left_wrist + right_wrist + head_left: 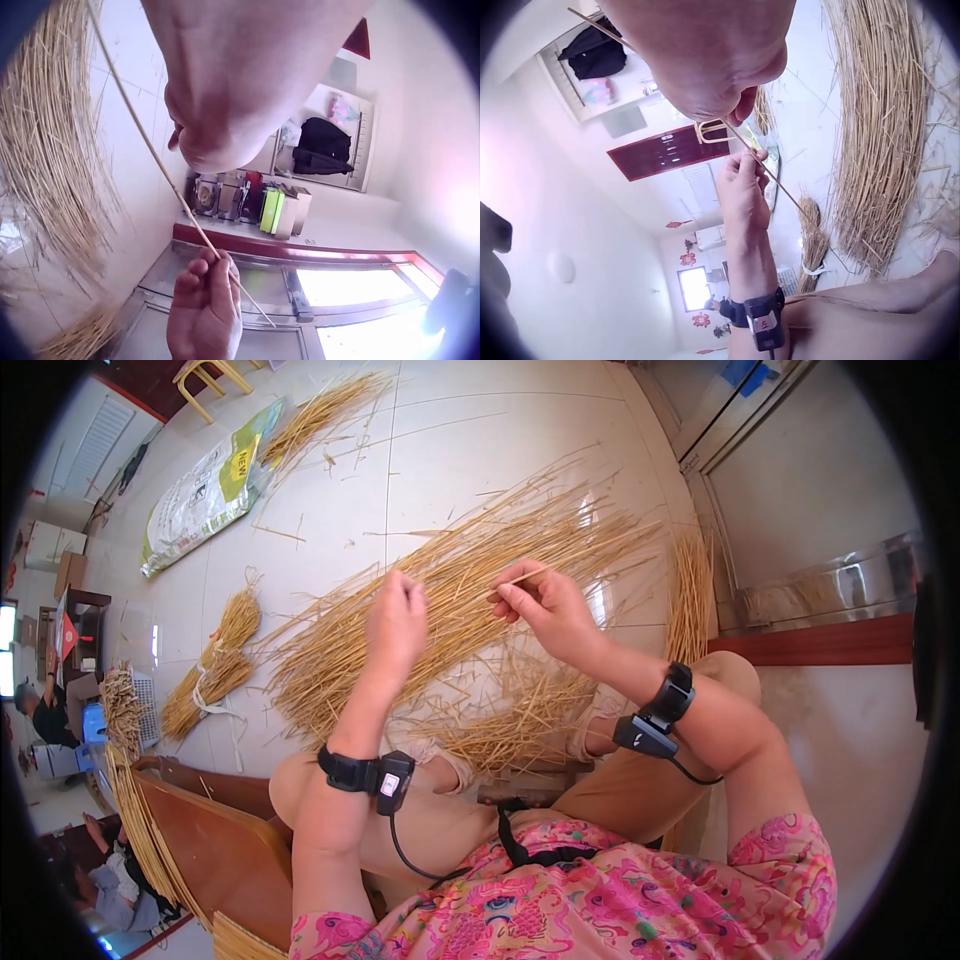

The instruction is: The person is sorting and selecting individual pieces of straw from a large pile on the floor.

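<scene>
One thin straw stalk [154, 154] [787, 189] runs between the two hands, above the floor. The left hand [397, 622] [744, 195] pinches it between thumb and curled fingers; in the left wrist view the back of that hand [232, 82] hides its fingertips. Thumb and fingers of the right hand [548, 612] [204, 311] grip the same stalk, whose thin end sticks out past them. A wide layer of loose straw [460, 595] [877, 127] lies on the floor below and beyond both hands.
A tied straw bundle [215, 660] and a printed sack [205, 500] lie to the left. Short straw scraps [510, 720] are near the feet. A wooden board [215, 840] stands at lower left, a glass door [810, 490] at right. Other people sit at far left.
</scene>
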A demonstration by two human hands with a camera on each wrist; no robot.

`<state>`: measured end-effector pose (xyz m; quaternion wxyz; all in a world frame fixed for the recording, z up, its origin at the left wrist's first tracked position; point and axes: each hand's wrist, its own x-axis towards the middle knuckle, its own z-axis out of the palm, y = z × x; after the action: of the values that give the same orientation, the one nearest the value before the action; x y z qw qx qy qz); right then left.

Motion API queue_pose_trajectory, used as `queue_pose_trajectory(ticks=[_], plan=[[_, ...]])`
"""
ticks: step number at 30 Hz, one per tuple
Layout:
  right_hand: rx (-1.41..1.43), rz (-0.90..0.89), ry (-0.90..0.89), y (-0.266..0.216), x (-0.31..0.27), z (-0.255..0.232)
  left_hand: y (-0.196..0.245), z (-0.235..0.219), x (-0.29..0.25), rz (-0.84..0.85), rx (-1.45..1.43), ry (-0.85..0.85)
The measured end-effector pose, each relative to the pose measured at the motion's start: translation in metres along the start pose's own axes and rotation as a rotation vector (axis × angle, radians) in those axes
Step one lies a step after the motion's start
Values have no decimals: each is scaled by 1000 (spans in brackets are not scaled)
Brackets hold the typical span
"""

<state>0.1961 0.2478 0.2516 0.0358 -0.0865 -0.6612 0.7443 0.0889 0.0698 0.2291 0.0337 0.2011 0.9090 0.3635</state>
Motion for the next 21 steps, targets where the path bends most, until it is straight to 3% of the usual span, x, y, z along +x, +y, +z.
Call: queue_pose_trajectory(ticks=[3,6,9,12,13,15,17,19,21], plan=[[19,-1,26,-5,2,-6,-16,-15,11,-95,133,64],[50,4,112,-10,5,-11,-11,-39,11,-101,-396,-163],[23,60,208,-12,10,-14,18,-64,-2,-7,-542,-715],[33,65,225,-14,13,-15,39,-55,-9,199,-263,-569],[39,43,233,-15,14,-16,31,-43,-8,82,-279,-454],[51,0,249,-19,18,-26,18,-34,-7,244,-88,-244],[65,-81,330,-30,27,-43,-3,-25,-5,353,69,-205],[62,-140,422,-47,36,-69,-37,-28,0,410,198,-339],[94,-214,537,-61,45,-105,-37,-40,2,215,212,-421]])
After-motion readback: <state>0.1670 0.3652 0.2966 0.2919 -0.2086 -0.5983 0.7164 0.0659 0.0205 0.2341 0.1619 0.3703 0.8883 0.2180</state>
